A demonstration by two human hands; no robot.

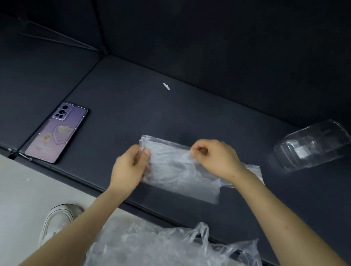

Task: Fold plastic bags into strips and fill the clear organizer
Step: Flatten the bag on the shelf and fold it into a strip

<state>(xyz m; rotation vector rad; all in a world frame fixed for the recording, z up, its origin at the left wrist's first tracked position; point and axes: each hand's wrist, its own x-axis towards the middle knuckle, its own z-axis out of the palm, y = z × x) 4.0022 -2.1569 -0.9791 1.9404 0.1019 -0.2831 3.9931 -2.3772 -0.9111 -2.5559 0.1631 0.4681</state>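
A clear plastic bag lies partly folded on the dark table, in the middle of the view. My left hand pinches its left edge between thumb and fingers. My right hand pinches the bag's upper edge near the middle, fingers curled. The clear organizer lies on its side at the right of the table, apart from both hands. A heap of loose clear plastic bags sits below the table's front edge, between my forearms.
A purple phone lies face down at the table's left front. A small white scrap lies farther back. Dark panels wall the back and left. A white shoe stands on the grey floor.
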